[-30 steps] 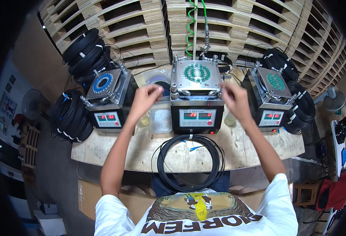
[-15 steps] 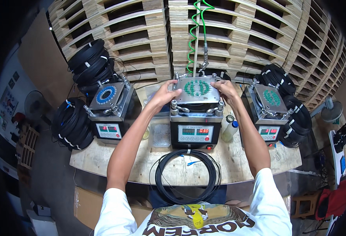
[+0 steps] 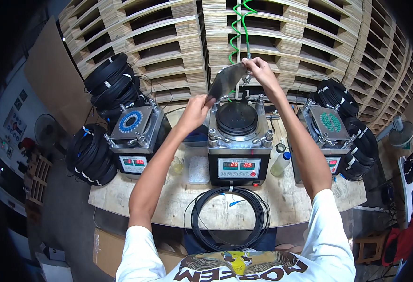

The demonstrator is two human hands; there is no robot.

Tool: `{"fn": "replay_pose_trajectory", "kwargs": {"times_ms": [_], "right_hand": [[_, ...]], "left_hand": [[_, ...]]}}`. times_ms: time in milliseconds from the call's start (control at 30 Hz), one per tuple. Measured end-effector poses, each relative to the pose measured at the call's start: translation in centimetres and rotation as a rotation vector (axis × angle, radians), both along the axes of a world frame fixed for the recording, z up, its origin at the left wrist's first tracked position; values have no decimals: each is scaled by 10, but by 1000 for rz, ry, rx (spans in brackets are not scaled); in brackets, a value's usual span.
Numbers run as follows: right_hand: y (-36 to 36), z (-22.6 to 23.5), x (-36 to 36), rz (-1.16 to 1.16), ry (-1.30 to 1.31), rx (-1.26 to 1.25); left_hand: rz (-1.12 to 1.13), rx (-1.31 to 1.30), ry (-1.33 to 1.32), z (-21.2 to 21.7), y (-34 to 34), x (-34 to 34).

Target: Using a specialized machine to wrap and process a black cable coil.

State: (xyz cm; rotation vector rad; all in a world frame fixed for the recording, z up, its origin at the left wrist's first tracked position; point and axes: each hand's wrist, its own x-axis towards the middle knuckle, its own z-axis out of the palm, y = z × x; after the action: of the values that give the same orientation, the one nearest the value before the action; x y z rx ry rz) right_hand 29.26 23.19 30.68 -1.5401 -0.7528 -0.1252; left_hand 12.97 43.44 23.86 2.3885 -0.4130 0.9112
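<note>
The metal plate [image 3: 229,81] is held aloft and tilted between both grips, apart from the middle machine [image 3: 238,162]. The left grip [image 3: 198,113] is closed on its lower left end; the right grip [image 3: 260,73] pinches the upper right corner. Holding opposite ends presumably steadies the plate and keeps fingers off its broad grey face.

To the right of the left grip and below the right grip lies the machine's black round pad [image 3: 237,117], exposed. Its corner posts [image 3: 268,137] probably serve to clamp a plate.

Well left of the left grip, the left machine [image 3: 133,134] carries a plate with a blue ring; right of the right grip, the right machine [image 3: 327,129] carries green fittings.

Below both grips, a black cable coil [image 3: 195,218] lies on the worktop [image 3: 286,202], seemingly kept within reach.
</note>
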Motion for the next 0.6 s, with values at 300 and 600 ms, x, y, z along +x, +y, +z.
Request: {"fn": "replay_pose_trajectory", "kwargs": {"times_ms": [300, 600], "right_hand": [[30, -20, 22, 74, -125, -156], [53, -47, 60, 168, -211, -165]], "left_hand": [[71, -308, 96, -59, 14, 13], [117, -219, -127, -86, 17, 30]]}}
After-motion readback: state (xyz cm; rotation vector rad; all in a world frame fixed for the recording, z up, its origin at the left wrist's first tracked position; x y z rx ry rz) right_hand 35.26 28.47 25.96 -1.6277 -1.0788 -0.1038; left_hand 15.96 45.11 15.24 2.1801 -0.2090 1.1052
